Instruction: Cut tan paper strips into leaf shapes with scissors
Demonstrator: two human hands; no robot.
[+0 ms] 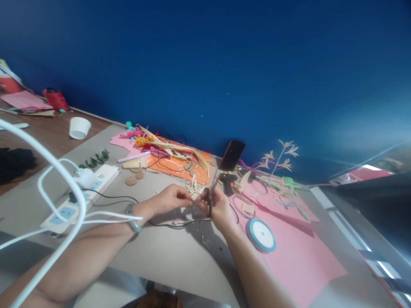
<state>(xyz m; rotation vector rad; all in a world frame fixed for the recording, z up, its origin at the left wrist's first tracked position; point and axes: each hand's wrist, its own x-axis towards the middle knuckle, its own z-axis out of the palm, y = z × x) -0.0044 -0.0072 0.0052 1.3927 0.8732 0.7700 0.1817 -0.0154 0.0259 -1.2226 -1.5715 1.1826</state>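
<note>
Centre: right hand [220,208] gripping dark-handled metal scissors [210,202] | left hand [171,199] pinched closed, contents indiscernible | lower right: teal-rimmed white disc [262,235]

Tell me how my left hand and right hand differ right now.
The right hand holds scissors, while the left hand has none; its fingertips are drawn together, and whether they pinch something is too blurred to tell. The left hand has a pale bangle at its wrist, while the right hand's wrist shows none. Both are gloveless, with their fingertips close together over the table.
</note>
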